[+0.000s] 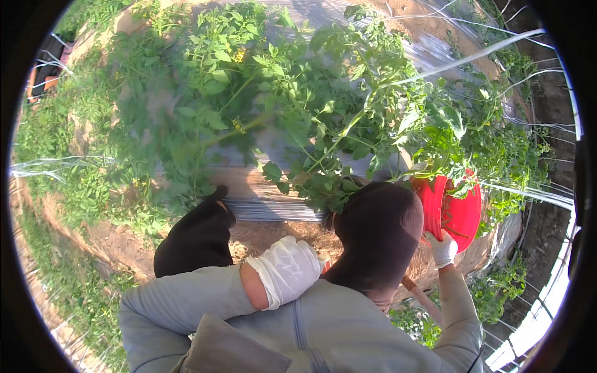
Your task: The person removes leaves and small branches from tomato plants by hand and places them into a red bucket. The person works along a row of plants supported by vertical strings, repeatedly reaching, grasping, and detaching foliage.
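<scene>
My right hand [443, 251], in a white glove, grips the lower rim of a red plastic bucket [472, 219]. The bucket is tipped on its side, and a few green plant bits show inside it. Across my lap lies my left hand [290, 269], also in a white glove, back upward with the fingers curled out of sight. A small red piece [326, 266] shows by its fingertips; whether the hand holds it cannot be told. Before me stand leafy tomato plants [345, 126] with small yellow flowers.
White support strings [466, 60] run from the stems toward the right. Silvery plastic mulch film [275, 209] covers the soil by my knees [380, 224]. A wooden handle [422, 298] lies beneath my right arm. Dark and orange items [46, 74] sit at the far left.
</scene>
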Action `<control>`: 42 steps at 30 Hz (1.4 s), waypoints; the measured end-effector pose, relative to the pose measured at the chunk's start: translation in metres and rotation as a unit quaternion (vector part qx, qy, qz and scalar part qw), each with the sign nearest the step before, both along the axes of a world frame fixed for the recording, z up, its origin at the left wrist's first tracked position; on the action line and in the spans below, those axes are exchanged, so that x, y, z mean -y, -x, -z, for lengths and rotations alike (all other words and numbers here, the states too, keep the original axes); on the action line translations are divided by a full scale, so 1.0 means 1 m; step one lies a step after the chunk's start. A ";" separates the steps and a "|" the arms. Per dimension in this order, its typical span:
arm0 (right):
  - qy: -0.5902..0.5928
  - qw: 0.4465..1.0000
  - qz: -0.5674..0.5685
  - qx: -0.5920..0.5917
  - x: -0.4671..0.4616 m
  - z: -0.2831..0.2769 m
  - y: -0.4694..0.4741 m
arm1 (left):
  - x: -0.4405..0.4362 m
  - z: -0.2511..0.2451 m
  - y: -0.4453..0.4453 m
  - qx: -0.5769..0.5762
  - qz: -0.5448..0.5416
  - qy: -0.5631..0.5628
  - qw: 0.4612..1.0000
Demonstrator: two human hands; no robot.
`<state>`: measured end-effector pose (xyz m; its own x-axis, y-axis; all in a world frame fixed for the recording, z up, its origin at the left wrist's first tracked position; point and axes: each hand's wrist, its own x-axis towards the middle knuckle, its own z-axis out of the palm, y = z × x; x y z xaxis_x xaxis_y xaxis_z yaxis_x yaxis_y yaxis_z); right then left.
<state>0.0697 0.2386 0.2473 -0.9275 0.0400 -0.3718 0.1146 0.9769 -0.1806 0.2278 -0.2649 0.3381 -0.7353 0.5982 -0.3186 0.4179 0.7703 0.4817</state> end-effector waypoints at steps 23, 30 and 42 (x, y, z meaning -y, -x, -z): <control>-0.044 0.998 -0.024 0.032 0.042 0.003 -0.011 | 0.149 0.080 0.030 0.172 0.033 0.102 0.979; -0.061 0.997 -0.047 0.013 0.062 0.011 -0.025 | 0.250 0.049 0.039 -0.021 -0.374 -0.050 0.926; -0.040 0.992 -0.100 -0.070 0.072 0.009 -0.047 | 0.230 -0.025 -0.102 -0.281 -0.540 -0.405 0.682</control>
